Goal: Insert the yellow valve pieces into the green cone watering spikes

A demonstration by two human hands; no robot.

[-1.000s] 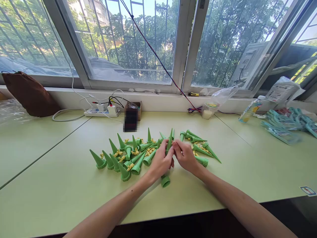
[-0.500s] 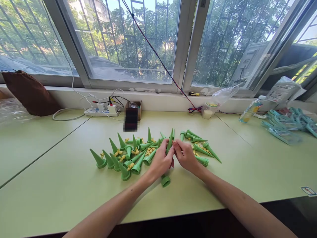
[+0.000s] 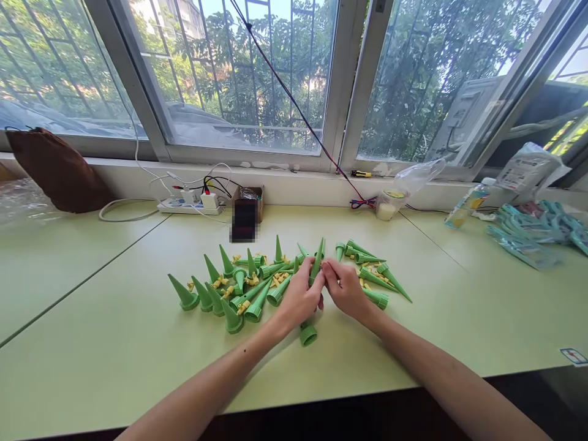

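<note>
My left hand (image 3: 303,293) is closed around a green plastic watering spike (image 3: 316,269), its tip pointing up. Pressed against the spike's right side, my right hand (image 3: 343,286) has its fingertips pinched together. Whatever those fingertips hold is hidden. Below my left hand a spike's open threaded end (image 3: 308,335) faces me. To the left, several green spikes (image 3: 233,318) stand on their bases or lie on their sides, with small yellow valves (image 3: 242,307) scattered among them. More spikes (image 3: 388,278) lie to the right of my right hand.
The pale green table (image 3: 138,367) ends at a front edge close to me. At the back are a power strip (image 3: 189,207), a small cardboard box (image 3: 257,199) and a jar in a plastic bag (image 3: 386,207). A bottle (image 3: 468,204) and light-blue packaged items (image 3: 528,229) sit at right.
Both hands keep their places around the upright spike, with barely visible finger movement. The whole view has shifted very slightly; the things on the table have not moved.
</note>
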